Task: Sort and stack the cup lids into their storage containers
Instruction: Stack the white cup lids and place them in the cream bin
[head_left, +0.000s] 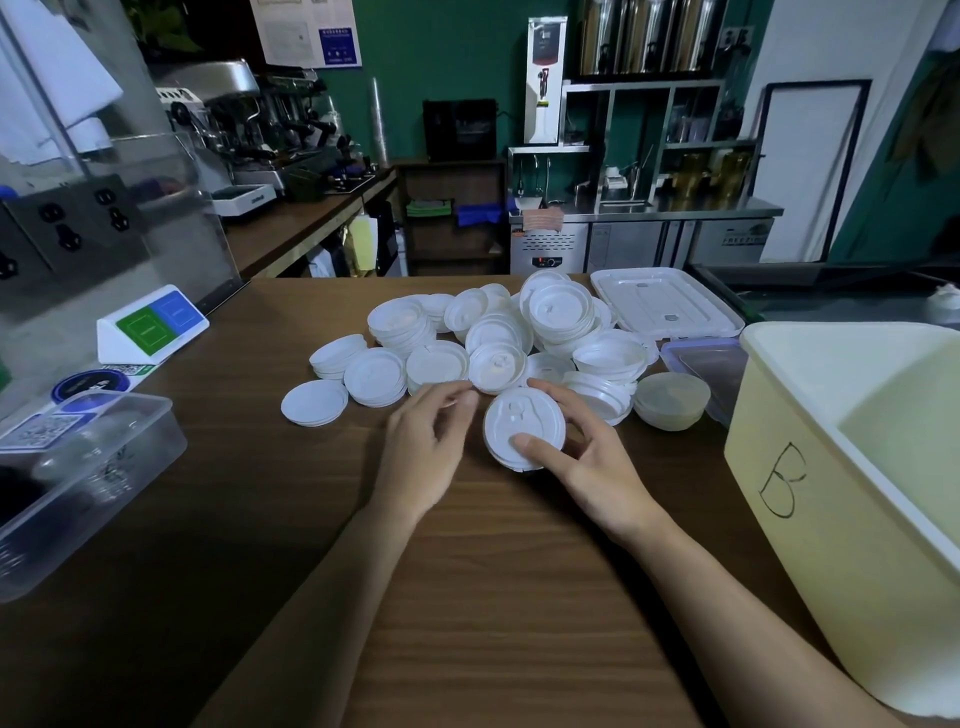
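Note:
A heap of white cup lids lies on the brown wooden counter, some in short stacks. My right hand holds a small stack of white lids just in front of the heap, thumb on top and fingers round the far rim. My left hand hovers beside that stack with loosely curled fingers, and nothing shows in it. A large pale yellow bin marked "B" stands at the right. A clear plastic container sits at the left edge.
A flat white bin lid lies behind the heap. A small clear box and a stack of translucent lids sit between heap and yellow bin. A green and blue sign stand is at the left.

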